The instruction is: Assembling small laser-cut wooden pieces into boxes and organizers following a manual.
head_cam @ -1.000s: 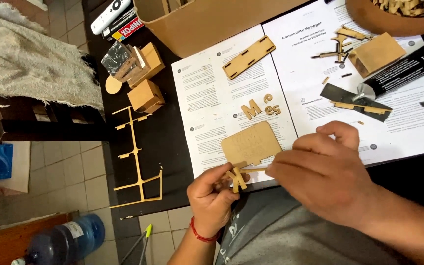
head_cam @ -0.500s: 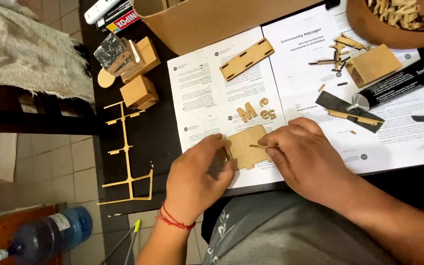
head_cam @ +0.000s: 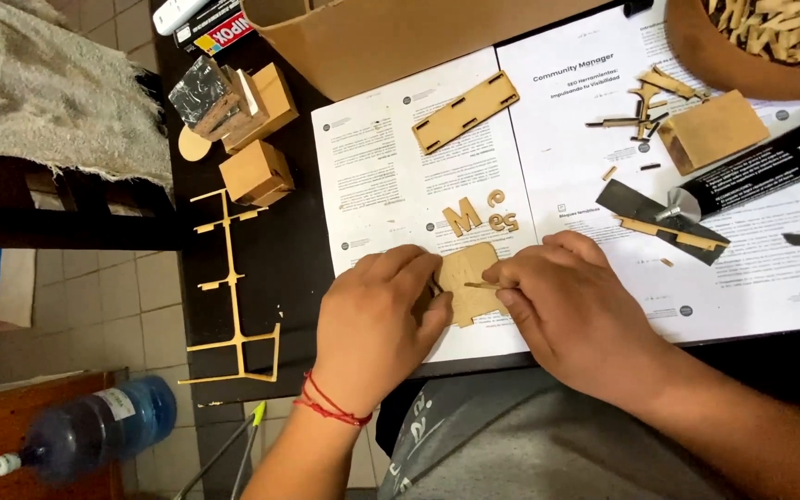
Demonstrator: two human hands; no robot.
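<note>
A small flat wooden panel lies on printed white sheets near the table's front edge. My left hand, with a red cord at the wrist, presses on the panel's left side. My right hand pinches a thin wooden stick and holds its tip on the panel's face. Just beyond the panel lie small wooden cut-out letters.
A slotted wooden strip and a cardboard box lie further back. Small wooden boxes and a thin wooden frame offcut sit left on the black table. A wooden block, a glue tube and a bowl of wood scraps are right. A water bottle stands on the floor.
Both hands came down from the table edge onto the sheets. The panel now lies flat under my left hand, and the right hand's stick touches it.
</note>
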